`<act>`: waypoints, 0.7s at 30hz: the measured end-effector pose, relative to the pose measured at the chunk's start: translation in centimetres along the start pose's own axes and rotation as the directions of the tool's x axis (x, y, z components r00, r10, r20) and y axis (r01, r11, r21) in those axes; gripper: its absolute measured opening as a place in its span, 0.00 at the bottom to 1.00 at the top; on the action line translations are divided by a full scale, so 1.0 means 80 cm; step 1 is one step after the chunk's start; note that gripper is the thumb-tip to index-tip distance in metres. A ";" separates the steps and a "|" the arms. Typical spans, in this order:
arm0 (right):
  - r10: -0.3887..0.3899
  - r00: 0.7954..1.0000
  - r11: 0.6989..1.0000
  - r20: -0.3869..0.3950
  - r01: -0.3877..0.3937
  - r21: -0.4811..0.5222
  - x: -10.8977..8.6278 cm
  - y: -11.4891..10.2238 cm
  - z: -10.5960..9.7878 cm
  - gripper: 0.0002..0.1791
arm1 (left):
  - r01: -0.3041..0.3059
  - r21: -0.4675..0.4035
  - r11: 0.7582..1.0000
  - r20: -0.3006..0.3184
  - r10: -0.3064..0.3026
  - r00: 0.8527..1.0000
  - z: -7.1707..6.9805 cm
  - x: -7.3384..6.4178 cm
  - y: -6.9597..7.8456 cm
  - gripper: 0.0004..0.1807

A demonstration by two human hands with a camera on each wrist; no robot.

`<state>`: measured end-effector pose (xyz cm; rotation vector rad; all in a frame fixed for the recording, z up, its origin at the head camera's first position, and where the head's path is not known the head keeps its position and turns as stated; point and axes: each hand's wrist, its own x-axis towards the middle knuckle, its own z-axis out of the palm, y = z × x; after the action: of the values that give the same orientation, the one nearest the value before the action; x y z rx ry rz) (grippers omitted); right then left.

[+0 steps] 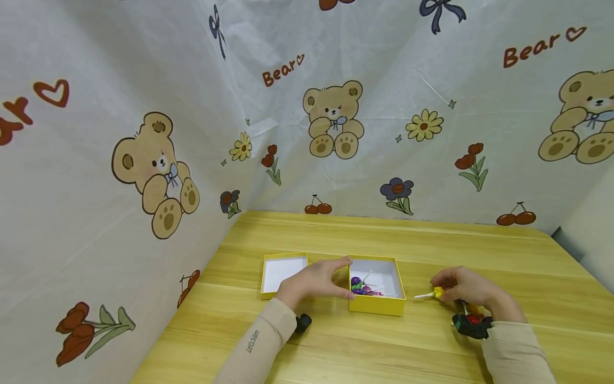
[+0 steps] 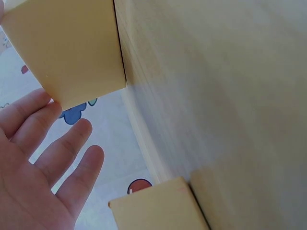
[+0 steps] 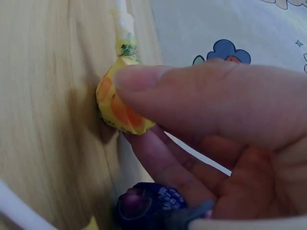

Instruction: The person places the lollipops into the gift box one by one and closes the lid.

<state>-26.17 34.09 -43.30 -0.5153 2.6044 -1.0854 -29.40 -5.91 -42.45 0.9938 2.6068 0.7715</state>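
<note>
A yellow box (image 1: 377,305) with a white inside stands open on the table, several wrapped lollipops (image 1: 363,288) in its near left part. My left hand (image 1: 314,280) spans its left side, the thumb at the near corner and fingertips at the far one. In the left wrist view, straight, spread fingers (image 2: 72,143) touch the corner of the box wall (image 2: 72,52). Right of the box, my right hand (image 1: 467,288) pinches a yellow-wrapped lollipop (image 3: 122,103) between thumb and fingers, its white stick pointing left in the head view. A dark blue wrapped lollipop (image 3: 151,203) lies below that hand.
Left of the box lies a shallow yellow lid (image 1: 286,271), white side up. Red and orange wrapped sweets (image 1: 475,316) show beside the right wrist, partly hidden by its camera. A bear-print cloth (image 1: 336,181) hangs behind the wooden table (image 1: 384,346) and along its left.
</note>
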 end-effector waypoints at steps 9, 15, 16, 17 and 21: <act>-0.014 1.000 1.000 -0.014 0.014 -0.001 0.000 0.005 0.004 0.14 | 0.009 -0.001 1.000 0.003 -0.009 1.000 0.000 0.000 0.001 0.52; -0.013 1.000 1.000 -0.027 0.013 0.024 0.001 0.007 0.005 0.12 | 0.011 -0.002 1.000 0.005 -0.011 1.000 0.001 0.000 0.001 0.51; -0.009 0.999 1.000 -0.032 0.010 0.027 0.001 0.006 0.006 0.12 | 0.011 -0.001 1.000 0.007 -0.011 1.000 0.001 0.000 0.001 0.51; -0.003 0.999 1.000 -0.036 0.004 0.027 0.001 0.006 0.006 0.12 | 0.012 0.000 1.000 0.007 -0.012 1.000 0.001 0.000 0.001 0.51; 0.023 0.999 0.999 -0.044 -0.022 0.031 0.001 0.003 0.006 0.12 | 0.012 0.000 1.000 0.006 -0.012 1.000 0.001 0.000 0.001 0.52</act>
<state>-26.14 33.89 -43.85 -0.4588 2.6207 -1.1406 -29.36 -5.84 -42.49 0.9784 2.6048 0.7651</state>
